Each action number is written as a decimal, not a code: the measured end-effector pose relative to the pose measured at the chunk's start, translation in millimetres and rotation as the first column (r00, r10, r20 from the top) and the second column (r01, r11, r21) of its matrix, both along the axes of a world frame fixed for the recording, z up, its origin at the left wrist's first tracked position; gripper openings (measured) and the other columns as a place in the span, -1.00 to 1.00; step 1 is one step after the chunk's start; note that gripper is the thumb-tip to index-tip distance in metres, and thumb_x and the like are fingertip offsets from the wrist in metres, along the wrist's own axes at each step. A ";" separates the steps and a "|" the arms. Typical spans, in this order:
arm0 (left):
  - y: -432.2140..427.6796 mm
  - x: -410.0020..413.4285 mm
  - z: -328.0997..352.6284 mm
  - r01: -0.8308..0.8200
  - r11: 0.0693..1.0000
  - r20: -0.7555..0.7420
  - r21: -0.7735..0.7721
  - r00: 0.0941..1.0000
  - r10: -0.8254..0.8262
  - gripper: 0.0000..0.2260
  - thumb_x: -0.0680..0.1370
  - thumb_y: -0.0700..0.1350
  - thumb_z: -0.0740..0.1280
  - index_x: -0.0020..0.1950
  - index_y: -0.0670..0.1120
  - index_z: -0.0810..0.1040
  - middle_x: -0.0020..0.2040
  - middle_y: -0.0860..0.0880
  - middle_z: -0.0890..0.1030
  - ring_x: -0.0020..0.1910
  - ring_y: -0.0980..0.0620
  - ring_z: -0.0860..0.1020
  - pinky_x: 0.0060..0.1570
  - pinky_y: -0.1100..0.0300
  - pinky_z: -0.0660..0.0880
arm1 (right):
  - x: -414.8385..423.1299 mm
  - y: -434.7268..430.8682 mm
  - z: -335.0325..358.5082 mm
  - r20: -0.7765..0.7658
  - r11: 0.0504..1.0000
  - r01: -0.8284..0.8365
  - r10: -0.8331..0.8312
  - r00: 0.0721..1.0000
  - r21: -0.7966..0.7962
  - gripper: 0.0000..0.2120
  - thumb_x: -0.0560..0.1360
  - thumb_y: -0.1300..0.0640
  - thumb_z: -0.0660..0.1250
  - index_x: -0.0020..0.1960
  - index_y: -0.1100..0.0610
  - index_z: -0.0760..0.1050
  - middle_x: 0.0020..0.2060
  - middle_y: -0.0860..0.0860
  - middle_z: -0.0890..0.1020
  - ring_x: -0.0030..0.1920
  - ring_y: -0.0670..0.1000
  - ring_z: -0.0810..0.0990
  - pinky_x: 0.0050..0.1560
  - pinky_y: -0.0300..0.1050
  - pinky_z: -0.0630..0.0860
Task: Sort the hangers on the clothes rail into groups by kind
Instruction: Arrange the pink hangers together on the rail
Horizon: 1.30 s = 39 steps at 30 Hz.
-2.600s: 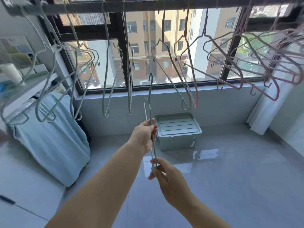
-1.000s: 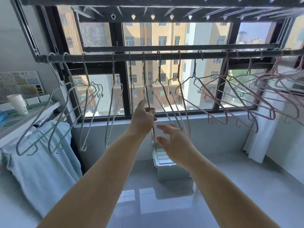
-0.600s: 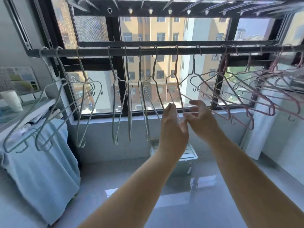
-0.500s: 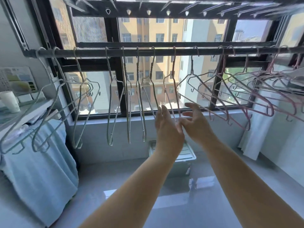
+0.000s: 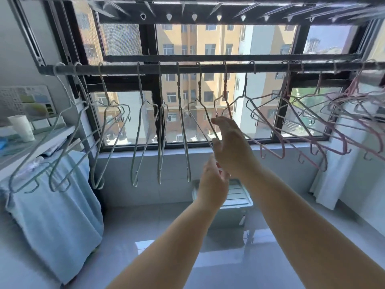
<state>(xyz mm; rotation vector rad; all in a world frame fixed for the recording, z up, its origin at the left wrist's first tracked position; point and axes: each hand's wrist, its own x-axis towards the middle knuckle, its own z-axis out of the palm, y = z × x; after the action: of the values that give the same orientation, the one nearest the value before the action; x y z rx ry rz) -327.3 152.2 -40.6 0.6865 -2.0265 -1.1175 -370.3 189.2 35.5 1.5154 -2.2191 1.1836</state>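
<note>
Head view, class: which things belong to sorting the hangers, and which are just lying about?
Job: rail, green hangers, pink hangers, left hand, right hand.
Lying about: lidded box, paper cup, blue cloth, curtain.

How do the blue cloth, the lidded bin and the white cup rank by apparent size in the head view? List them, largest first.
1. Blue cloth: by far the largest, though it is also close to the camera.
2. Lidded bin: only partly in sight.
3. White cup: smallest.
</note>
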 end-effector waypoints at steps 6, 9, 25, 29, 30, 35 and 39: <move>-2.0 -3.4 1.8 -0.051 0.998 0.043 -0.040 0.998 0.053 -0.72 0.55 -0.10 0.23 0.26 -0.07 0.39 0.19 -0.08 0.33 0.03 0.14 0.20 -0.03 0.39 0.13 | -3.8 -28.9 24.0 0.456 0.974 -0.035 -0.073 0.887 0.224 -0.67 0.56 0.22 0.16 0.28 0.32 0.32 0.03 0.19 0.52 -0.16 0.07 0.49 -0.27 -0.21 0.32; -4.1 -1.9 -0.5 -0.043 0.998 0.017 -0.055 0.999 0.044 -0.81 0.55 -0.17 0.20 0.16 -0.04 0.44 0.15 -0.02 0.29 0.05 0.14 0.17 -0.02 0.39 0.10 | -14.7 -46.8 8.8 0.419 0.945 -0.001 -0.145 0.896 0.328 -0.72 0.57 0.23 0.14 0.25 0.27 0.41 0.13 0.14 0.56 0.08 0.11 0.55 0.02 -0.10 0.46; -10.1 2.4 -10.5 -0.023 0.997 -0.230 -0.075 0.973 0.005 -0.82 0.47 -0.15 0.01 -0.23 0.04 0.35 -0.17 -0.01 0.41 -0.19 0.20 0.35 -0.14 0.44 0.27 | -24.6 -51.3 7.8 0.772 0.997 -0.037 0.076 0.631 -0.068 -0.60 0.52 0.45 0.02 0.33 0.33 0.31 -0.33 0.00 0.41 -0.41 -0.09 0.34 -0.46 -0.28 0.36; -9.8 7.4 -13.4 -0.055 0.996 -0.285 -0.064 0.958 0.035 -0.75 0.52 0.04 0.01 -0.18 0.02 0.44 -0.13 -0.02 0.49 -0.10 0.12 0.44 -0.03 0.31 0.34 | -21.5 -55.6 6.4 0.794 0.996 0.004 0.066 0.604 -0.086 -0.61 0.52 0.44 0.04 0.31 0.29 0.36 -0.30 -0.02 0.45 -0.42 -0.08 0.34 -0.49 -0.29 0.31; -9.3 8.9 -14.4 -0.061 0.996 -0.262 -0.071 0.964 0.041 -0.73 0.53 0.05 0.03 -0.14 -0.03 0.46 -0.11 -0.03 0.48 -0.10 0.17 0.43 -0.06 0.36 0.31 | -20.2 -55.0 5.1 0.779 0.997 0.007 0.052 0.625 -0.072 -0.62 0.53 0.43 0.05 0.32 0.28 0.35 -0.27 0.00 0.46 -0.40 -0.07 0.36 -0.48 -0.30 0.35; -4.3 14.6 -13.7 -0.147 0.987 -0.147 -0.064 0.980 0.137 -0.81 0.60 -0.12 0.08 -0.03 -0.15 0.45 -0.06 -0.07 0.43 -0.10 0.07 0.40 -0.08 0.33 0.26 | -14.6 -34.2 7.6 0.378 0.994 0.005 -0.045 0.925 0.105 -0.62 0.54 0.29 0.15 0.35 0.28 0.28 0.21 0.19 0.44 0.23 0.15 0.44 0.27 -0.06 0.37; 12.1 15.1 -13.0 -0.315 0.948 -0.201 -0.049 0.933 0.299 -0.79 0.55 -0.16 0.21 0.14 -0.22 0.40 0.04 -0.07 0.43 0.11 -0.01 0.38 0.19 0.24 0.26 | -28.3 3.8 21.7 0.163 0.994 0.050 -0.034 0.986 -0.096 -0.59 0.51 0.30 0.21 0.35 0.14 0.31 0.33 0.06 0.33 0.32 0.03 0.35 0.18 -0.44 0.18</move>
<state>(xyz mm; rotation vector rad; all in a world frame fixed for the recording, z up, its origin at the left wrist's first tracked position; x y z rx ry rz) -312.3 164.3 -53.6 0.7916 -1.7206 -0.8770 -398.7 192.9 57.2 1.3721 -2.2411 1.4284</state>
